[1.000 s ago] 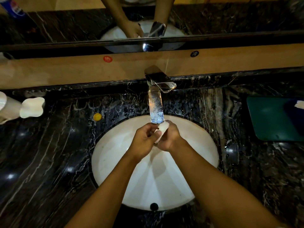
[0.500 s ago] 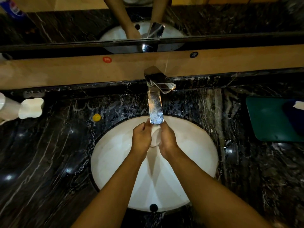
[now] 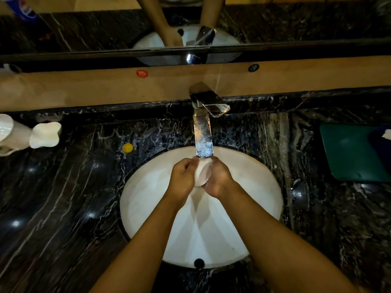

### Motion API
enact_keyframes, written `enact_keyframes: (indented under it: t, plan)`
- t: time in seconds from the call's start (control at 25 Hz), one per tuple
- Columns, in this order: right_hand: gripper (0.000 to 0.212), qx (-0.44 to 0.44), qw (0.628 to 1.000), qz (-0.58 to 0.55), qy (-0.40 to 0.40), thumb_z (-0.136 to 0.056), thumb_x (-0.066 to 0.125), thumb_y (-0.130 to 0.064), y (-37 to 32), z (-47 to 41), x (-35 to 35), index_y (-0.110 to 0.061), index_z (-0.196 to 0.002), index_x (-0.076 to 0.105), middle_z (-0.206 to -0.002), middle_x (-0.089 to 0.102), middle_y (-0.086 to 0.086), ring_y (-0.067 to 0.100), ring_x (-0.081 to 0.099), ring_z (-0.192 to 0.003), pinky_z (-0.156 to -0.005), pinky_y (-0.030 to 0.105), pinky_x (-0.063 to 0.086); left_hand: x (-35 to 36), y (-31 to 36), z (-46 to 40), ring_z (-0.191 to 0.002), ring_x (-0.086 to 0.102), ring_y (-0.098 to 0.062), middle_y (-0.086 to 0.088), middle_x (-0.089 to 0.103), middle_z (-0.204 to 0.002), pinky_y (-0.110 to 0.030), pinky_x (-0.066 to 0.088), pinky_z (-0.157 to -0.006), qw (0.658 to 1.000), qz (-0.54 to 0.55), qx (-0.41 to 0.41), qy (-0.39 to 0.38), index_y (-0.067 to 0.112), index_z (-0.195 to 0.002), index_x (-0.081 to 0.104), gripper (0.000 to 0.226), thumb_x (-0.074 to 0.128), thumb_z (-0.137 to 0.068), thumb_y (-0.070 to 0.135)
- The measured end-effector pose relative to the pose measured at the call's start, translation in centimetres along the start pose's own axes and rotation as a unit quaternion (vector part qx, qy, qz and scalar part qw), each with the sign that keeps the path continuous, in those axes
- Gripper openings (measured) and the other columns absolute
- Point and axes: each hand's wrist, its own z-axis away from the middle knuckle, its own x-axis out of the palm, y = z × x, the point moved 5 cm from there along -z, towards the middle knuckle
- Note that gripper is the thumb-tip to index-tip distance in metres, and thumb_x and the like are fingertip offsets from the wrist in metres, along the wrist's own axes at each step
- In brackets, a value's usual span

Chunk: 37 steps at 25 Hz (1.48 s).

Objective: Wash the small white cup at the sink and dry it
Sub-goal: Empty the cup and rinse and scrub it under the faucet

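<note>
The small white cup point(image 3: 202, 173) is pressed between my two hands over the white oval sink point(image 3: 254, 187), directly under the spout of the chrome tap point(image 3: 203, 136). My left hand point(image 3: 183, 176) wraps its left side and my right hand point(image 3: 218, 177) wraps its right side. Only the middle strip of the cup shows between the hands. A little water runs from the spout onto the cup's top.
Black marble counter point(image 3: 63, 208) surrounds the sink. Two white ceramic pieces point(image 3: 45, 135) stand at far left, a small yellow cap point(image 3: 128, 147) lies left of the tap, and a green tray point(image 3: 355, 153) sits at right. A mirror runs along the back.
My hands have turned the cup between them under the spout; more of the cup's side shows between the palms now. Both hands stay in about the same place.
</note>
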Motion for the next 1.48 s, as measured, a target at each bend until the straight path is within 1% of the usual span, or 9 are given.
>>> enact_keyframes:
  t: [0.12, 0.28, 0.4, 0.52, 0.72, 0.88, 1.08, 1.24, 1.48]
  plan:
    - [0.031, -0.045, 0.997, 0.054, 0.014, -0.096, 0.051, -0.038, 0.0, 1.0, 0.6, -0.014, -0.101, 0.071, -0.103, 0.074, 0.012, 0.031, 0.068, -0.097, -0.086, 0.044, 0.053, 0.0, 0.2, -0.8, -0.074, 0.07, -0.022, -0.011, 0.074, -0.084, -0.03, 0.055, -0.065, 0.995, 0.041, -0.035, 0.089, 0.007, -0.095, 0.071, 0.037, 0.047, -0.106, 0.034]
    - [0.058, 0.057, 0.992, 0.111, -0.002, -0.082, 0.059, -0.055, 0.3, 1.6, -0.1, -0.006, -0.112, 0.069, -0.107, 0.069, 0.018, 0.037, 0.069, -0.095, -0.09, 0.05, 0.058, -0.1, 1.5, -0.9, -0.067, 0.069, -0.022, -0.007, 0.075, -0.077, -0.026, 0.053, -0.059, 0.995, 0.026, -0.029, 0.088, 0.013, -0.082, 0.072, 0.024, 0.057, -0.098, 0.021]
    - [0.034, 0.056, 0.993, 0.108, -0.007, -0.087, 0.05, -0.024, -0.8, 2.1, -0.6, 0.002, -0.105, 0.063, -0.094, 0.068, 0.023, 0.036, 0.07, -0.069, -0.067, 0.035, 0.056, 0.1, 1.5, -0.7, -0.069, 0.06, -0.016, -0.011, 0.065, -0.088, -0.018, 0.049, -0.05, 0.998, -0.031, 0.001, 0.053, 0.008, -0.081, 0.064, 0.018, 0.054, -0.096, 0.009]
    - [0.027, -0.073, 0.985, 0.155, 0.031, -0.083, 0.038, 0.009, -1.5, 1.7, -1.1, 0.007, -0.093, 0.064, -0.104, 0.066, 0.036, 0.041, 0.063, -0.077, -0.064, 0.046, 0.052, -0.2, 0.4, -0.6, -0.082, 0.055, -0.009, -0.001, 0.047, -0.11, -0.007, 0.045, -0.044, 0.995, -0.045, 0.002, 0.09, 0.013, -0.114, 0.054, 0.015, 0.047, -0.102, 0.009]
    - [0.04, -0.234, 0.905, 0.352, 0.051, -0.092, 0.041, 0.001, -0.6, 1.9, -1.9, -0.006, -0.124, 0.064, -0.117, 0.069, 0.015, 0.032, 0.066, -0.105, -0.088, 0.042, 0.059, -0.8, -2.1, -1.0, -0.09, 0.071, -0.035, -0.022, 0.069, -0.114, -0.055, 0.064, -0.074, 0.996, -0.036, -0.081, 0.03, 0.001, -0.109, 0.065, 0.019, 0.048, -0.102, 0.006]
    - [0.041, -0.349, 0.817, 0.45, 0.091, -0.101, 0.042, -0.006, -0.6, 3.0, -1.5, -0.014, -0.139, 0.056, -0.116, 0.064, -0.004, 0.015, 0.062, -0.103, -0.084, 0.022, 0.051, -0.1, -1.9, -0.2, -0.08, 0.074, -0.033, -0.015, 0.073, -0.097, -0.051, 0.064, -0.061, 0.992, -0.01, -0.124, 0.027, 0.004, -0.109, 0.065, 0.015, 0.054, -0.099, 0.007]
    - [0.029, -0.346, 0.836, 0.41, 0.116, -0.097, 0.053, -0.008, -1.9, 3.5, -1.9, -0.018, -0.121, 0.063, -0.106, 0.072, 0.0, 0.02, 0.068, -0.095, -0.069, 0.016, 0.049, 0.9, -1.3, -0.2, -0.089, 0.071, -0.027, -0.011, 0.071, -0.103, -0.044, 0.064, -0.057, 0.998, 0.0, -0.05, 0.043, 0.012, -0.114, 0.065, 0.018, 0.057, -0.098, 0.007]
    - [0.027, -0.274, 0.806, 0.504, 0.144, -0.1, 0.054, -0.036, -2.5, 2.9, -3.0, -0.014, -0.11, 0.064, -0.097, 0.074, 0.009, 0.029, 0.073, -0.078, -0.064, 0.038, 0.061, 0.3, -0.6, -0.4, -0.097, 0.067, -0.022, -0.003, 0.071, -0.109, -0.025, 0.059, -0.059, 0.999, -0.034, 0.009, 0.035, 0.019, -0.117, 0.066, 0.039, 0.063, -0.089, -0.008]
    - [0.019, -0.252, 0.844, 0.466, 0.083, -0.102, 0.044, -0.015, -0.8, 2.7, -1.1, -0.006, -0.112, 0.058, -0.096, 0.069, 0.015, 0.023, 0.064, -0.062, -0.041, 0.021, 0.046, -1.0, -2.6, -0.5, -0.082, 0.069, -0.022, -0.005, 0.074, -0.092, -0.027, 0.054, -0.059, 0.984, 0.089, -0.023, 0.155, 0.013, -0.103, 0.071, 0.013, 0.064, -0.099, 0.023]
